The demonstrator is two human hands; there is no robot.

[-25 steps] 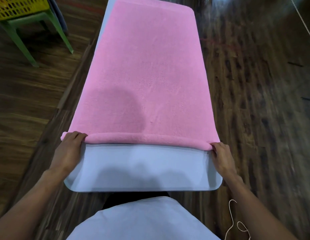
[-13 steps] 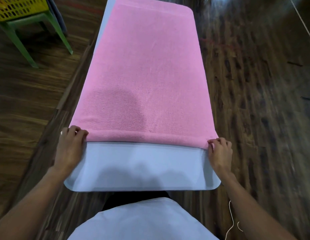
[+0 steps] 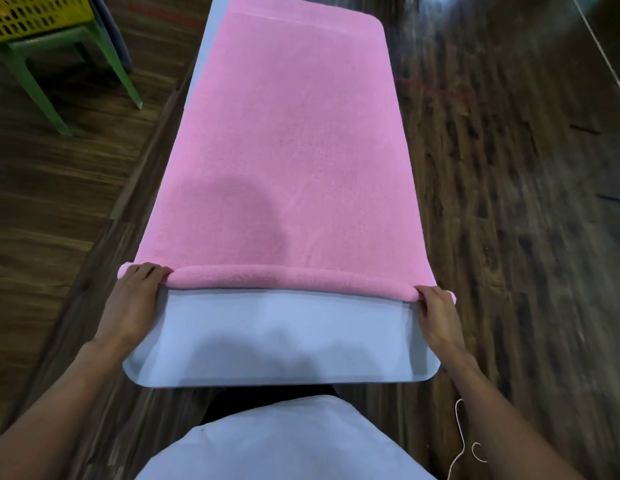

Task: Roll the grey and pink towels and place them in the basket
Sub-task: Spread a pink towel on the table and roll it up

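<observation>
Across white table (image 3: 284, 341), both hands' curled fingers (image 3: 149, 271) grip pink towel (image 3: 287, 150) roll.

Pink towel (image 3: 287, 140) covers table (image 3: 284, 341) beyond bare near strip.

A person seen from above: two bare forearms and a pale top.

Both forearms are uncovered from the frame's lower corners up to the wrists, with no sleeve, watch, ring or band showing on the left hand (image 3: 133, 303) or the right hand (image 3: 438, 318). A plain pale grey-white fabric top (image 3: 284, 441) fills the bottom centre, smooth and unmarked, its upper edge rounded. Just above it shows a strip of dark, near-black garment (image 3: 267, 398).
</observation>
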